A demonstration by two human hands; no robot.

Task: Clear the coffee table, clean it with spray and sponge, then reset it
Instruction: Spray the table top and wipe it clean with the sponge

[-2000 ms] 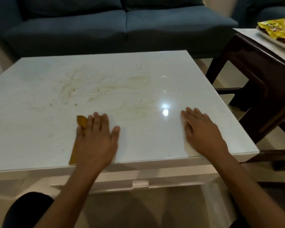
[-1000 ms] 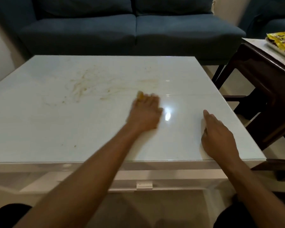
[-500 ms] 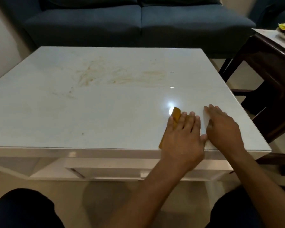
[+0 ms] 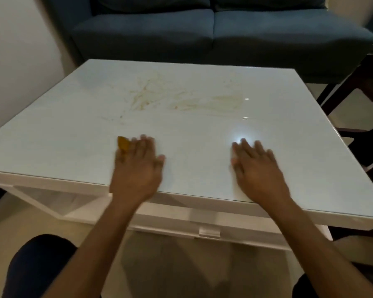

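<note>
Tabletop (image 4: 202,130) gloss fills most of the view, white and smeared with yellowish streaks (image 4: 181,100) on its far half, toward the blue sofa (image 4: 213,29) behind it. A dark wooden table (image 4: 357,87) is cut off at the tabletop's right edge. Near the front edge, the left hand (image 4: 136,168) presses flat, fingers straight, on a yellow sponge (image 4: 123,144) (only one corner shows, blurred). The right hand (image 4: 256,168) lies flat and spread on the tabletop, holding nothing.
</note>
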